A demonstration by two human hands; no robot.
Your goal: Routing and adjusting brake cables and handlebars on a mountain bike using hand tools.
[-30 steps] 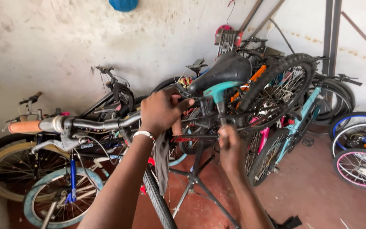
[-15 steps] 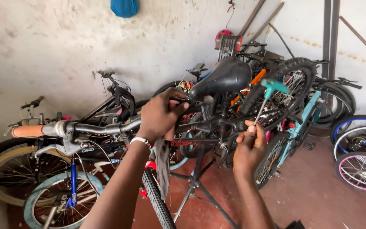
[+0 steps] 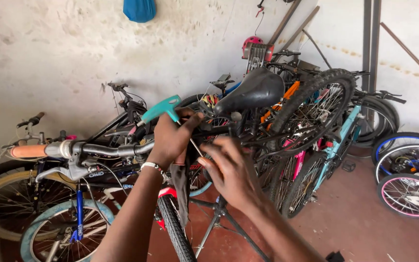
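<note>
A person's two bare hands work over a bicycle clamped on a repair stand (image 3: 217, 217) above the red floor (image 3: 360, 218). The right hand (image 3: 232, 173), nearest the camera, has its fingers spread loosely and pinches the thin metal shaft of one teal-handled T wrench (image 3: 169, 115). The left hand (image 3: 171, 137), wearing one pale bracelet (image 3: 152, 166), is curled closed around that same tool just below its handle, beside the silver handlebar (image 3: 93, 149) with its one orange grip (image 3: 28, 151). Just behind the hands sits one black saddle (image 3: 254, 91). Beyond, one knobby tyre (image 3: 316, 112) rises among a tangle of parked bicycles. At far right, three wheels (image 3: 406, 194) overlap. One blue bag (image 3: 139, 9) hangs on the stained white wall (image 3: 64, 53).
</note>
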